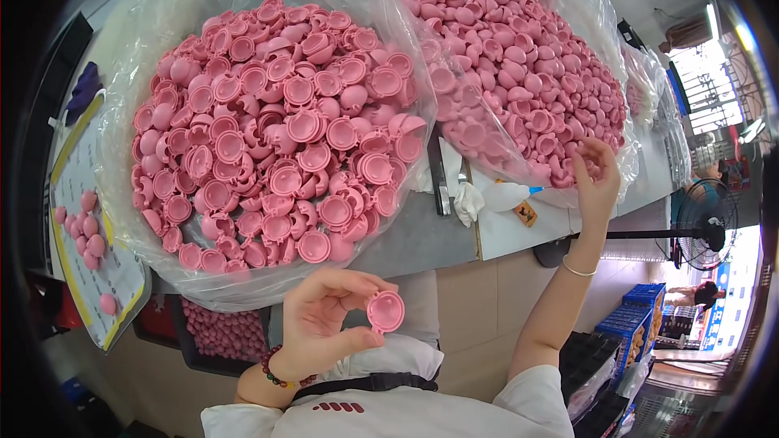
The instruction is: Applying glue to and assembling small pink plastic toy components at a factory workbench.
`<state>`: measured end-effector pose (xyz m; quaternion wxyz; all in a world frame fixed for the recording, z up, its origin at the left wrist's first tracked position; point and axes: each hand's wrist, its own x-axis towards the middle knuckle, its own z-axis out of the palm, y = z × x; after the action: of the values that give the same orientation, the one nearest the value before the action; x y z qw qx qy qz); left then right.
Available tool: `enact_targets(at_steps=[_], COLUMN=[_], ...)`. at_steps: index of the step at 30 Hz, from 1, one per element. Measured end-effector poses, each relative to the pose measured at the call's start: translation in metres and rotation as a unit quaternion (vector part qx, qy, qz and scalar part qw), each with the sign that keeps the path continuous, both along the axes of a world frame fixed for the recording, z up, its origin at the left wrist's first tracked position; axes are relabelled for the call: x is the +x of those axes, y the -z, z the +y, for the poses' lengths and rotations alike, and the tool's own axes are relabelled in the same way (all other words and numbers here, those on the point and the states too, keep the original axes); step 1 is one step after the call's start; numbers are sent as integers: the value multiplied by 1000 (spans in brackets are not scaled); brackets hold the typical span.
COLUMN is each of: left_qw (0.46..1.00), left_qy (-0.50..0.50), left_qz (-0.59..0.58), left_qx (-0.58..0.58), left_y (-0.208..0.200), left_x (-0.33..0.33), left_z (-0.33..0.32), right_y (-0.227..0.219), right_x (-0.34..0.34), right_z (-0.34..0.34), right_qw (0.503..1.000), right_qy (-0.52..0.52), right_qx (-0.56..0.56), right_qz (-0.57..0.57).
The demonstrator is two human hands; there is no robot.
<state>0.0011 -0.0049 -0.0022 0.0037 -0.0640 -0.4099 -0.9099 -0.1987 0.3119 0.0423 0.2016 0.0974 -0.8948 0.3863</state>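
My left hand (324, 320) is closed around a pink plastic half-shell (386, 311), held by its edge between thumb and fingers in front of my body. The shell is round and hollow, with a rim and small tabs, its hollow side up. At the near right edge of the right-hand heap of pink half-shells (511, 65), my right hand (598, 174) has its fingers curled over a pink piece, partly hidden by them. A larger-looking heap of tabbed pink half-shells (284, 130) lies to the left, in a clear plastic bag (122, 138).
Several closed pink balls (89, 235) lie on a yellow-edged sheet (122, 296) at left. Below the table, a dark crate (235, 367) holds many pink balls. Between the bags are a white crumpled tissue (468, 203) and a white bottle (505, 196). A black fan (704, 234) stands at right.
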Motion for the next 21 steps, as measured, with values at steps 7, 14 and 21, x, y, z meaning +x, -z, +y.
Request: enact_targets(at_steps=[7, 14, 21], left_qw=[1000, 1000, 999], left_qy=[4, -4, -34], left_qz=[7, 11, -36], left_qx=[-9, -10, -14], left_y=[2, 1, -8], left_x=[2, 4, 2], left_z=[-1, -5, -1], right_y=[6, 4, -17], right_x=[-6, 6, 117], right_z=[-12, -14, -107], right_qw=[992, 996, 952], right_qy=[22, 16, -186], right_qx=[116, -68, 211], right_qz=[-31, 62, 122])
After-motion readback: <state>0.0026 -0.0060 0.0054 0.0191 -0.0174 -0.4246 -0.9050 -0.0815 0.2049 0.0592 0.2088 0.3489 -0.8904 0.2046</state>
